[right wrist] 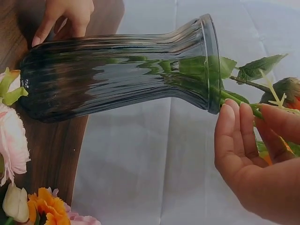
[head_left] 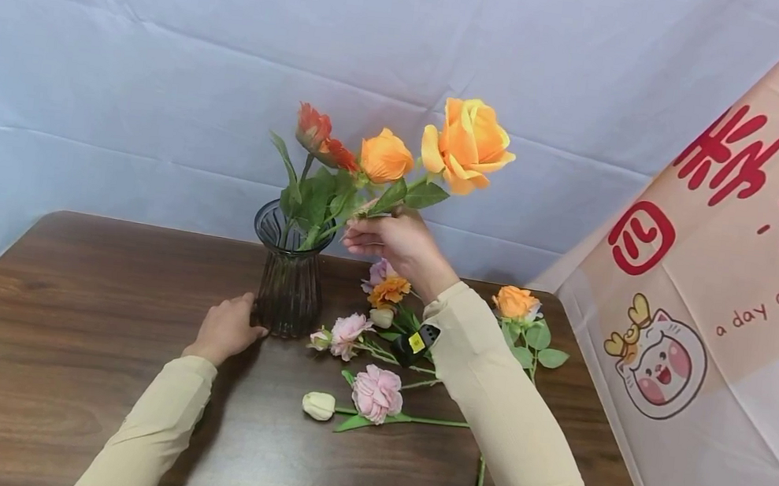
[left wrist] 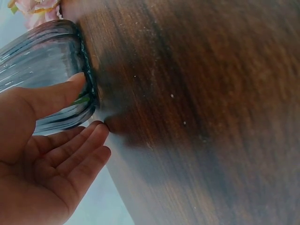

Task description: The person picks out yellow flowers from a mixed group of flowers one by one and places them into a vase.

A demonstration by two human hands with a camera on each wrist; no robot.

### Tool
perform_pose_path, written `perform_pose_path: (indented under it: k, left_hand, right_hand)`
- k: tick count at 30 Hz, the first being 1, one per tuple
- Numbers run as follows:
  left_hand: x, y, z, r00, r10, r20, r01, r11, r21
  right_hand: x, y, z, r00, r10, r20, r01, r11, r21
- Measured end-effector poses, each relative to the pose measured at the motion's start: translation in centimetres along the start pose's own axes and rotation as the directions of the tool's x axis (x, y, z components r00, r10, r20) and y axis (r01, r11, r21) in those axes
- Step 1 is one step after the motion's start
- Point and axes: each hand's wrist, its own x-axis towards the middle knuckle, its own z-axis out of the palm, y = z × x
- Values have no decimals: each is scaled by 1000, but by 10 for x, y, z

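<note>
A dark ribbed glass vase (head_left: 290, 292) stands upright near the table's back edge. My left hand (head_left: 229, 329) touches the left side of its base, fingers nearly straight and thumb (left wrist: 61, 96) against the glass. Above and right of the rim, my right hand (head_left: 400, 244) pinches the green stem (right wrist: 241, 97) of an orange rose (head_left: 469, 147), which leans right with its lower end inside the vase mouth. A smaller orange rose (head_left: 386, 155) is beside it; whether they share one stem I cannot tell. Red-orange flowers (head_left: 315, 126) stand in the vase.
Right of the vase lie pink peonies (head_left: 377, 394), a white tulip (head_left: 318, 406), an orange flower (head_left: 390, 291) and another orange rose (head_left: 515, 302), partly under my right arm. A pale cloth (head_left: 163, 92) hangs behind the wooden table (head_left: 31, 332); a printed banner (head_left: 740, 232) hangs at right.
</note>
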Motion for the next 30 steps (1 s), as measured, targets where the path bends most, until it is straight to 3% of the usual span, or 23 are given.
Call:
perform_pose_path:
  k: [11, 30]
  left_hand:
    - [0, -1, 2, 1000, -3, 3, 3, 1000, 4]
    - [0, -1, 1, 1000, -10, 7, 10, 1000, -3]
  right_hand:
    - [2, 3, 4, 1000, 20, -20, -23, 992, -127]
    - [-2, 2, 0, 999, 27, -41, -33, 985, -169]
